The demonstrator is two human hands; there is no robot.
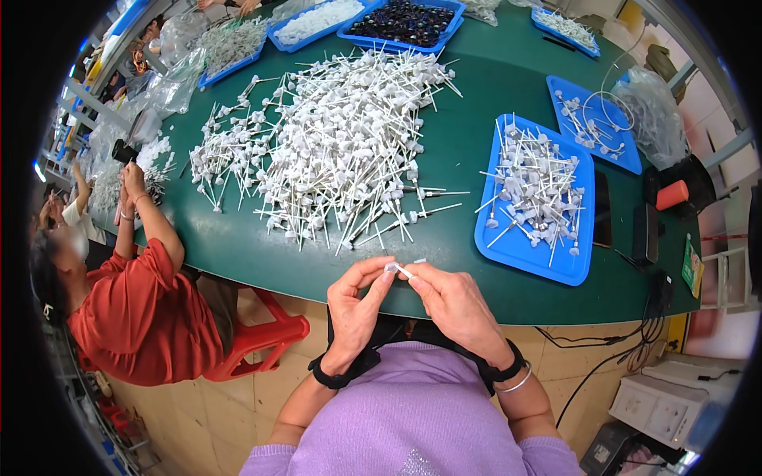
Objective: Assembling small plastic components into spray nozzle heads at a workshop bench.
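Observation:
Just over the near edge of the table, my left hand [355, 303] pinches the pale head of a small white plastic piece with a thin stem [403, 271] between thumb and forefinger. My right hand [456, 305] is closed on the stem side of the same piece, and a bit of white shows above its forefinger. Fingers hide much of the piece. Beyond my hands lies a large heap of similar white stemmed pieces [341, 135]. A blue tray [508, 258] with more such pieces, some with metallic collars, stands to the right.
Another blue tray [559, 87] with a few pieces and a coiled tube lies farther right, by a clear plastic bag [651, 115]. Blue trays of dark parts [405, 24] and white parts [321, 24] line the back. A co-worker in red [147, 309] sits at left on a red stool [274, 333].

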